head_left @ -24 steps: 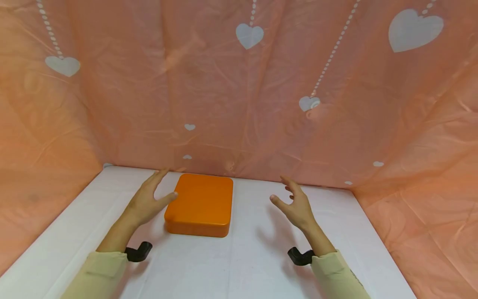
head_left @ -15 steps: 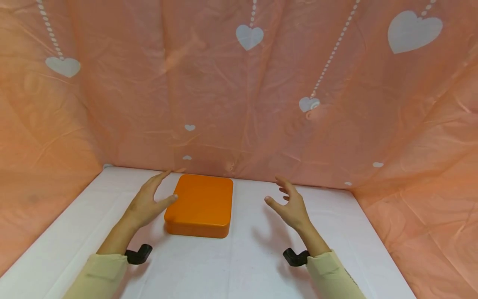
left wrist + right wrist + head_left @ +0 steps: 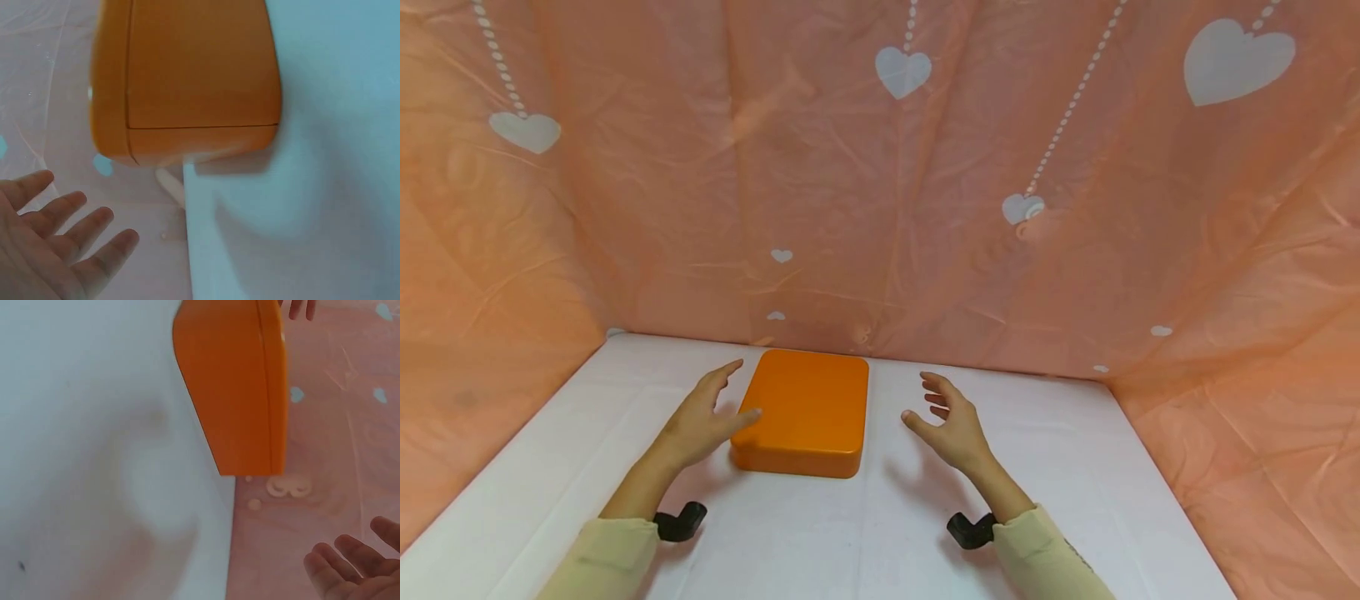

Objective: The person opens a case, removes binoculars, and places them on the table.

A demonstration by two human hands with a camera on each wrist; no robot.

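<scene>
An orange rectangular box with rounded corners lies flat on the white tabletop. A thin seam below its top shows in the left wrist view, where the box stands apart from the fingers. At the box's left side hovers my left hand, fingers spread and holding nothing. Its thumb overlaps the box's left edge in the head view; contact cannot be told. To the right of the box, with a gap between, my right hand has loosely bent fingers and an empty palm. The right wrist view shows the box's side and several fingertips.
Pinkish-orange sheeting printed with pale hearts rises behind the table and along both sides. The white table extends in front of the box and to both sides. Each wrist wears a black angled mount.
My right hand has moved left toward the box and slightly nearer to me. The left hand has shifted slightly down and toward the box. The box has stayed in place.
</scene>
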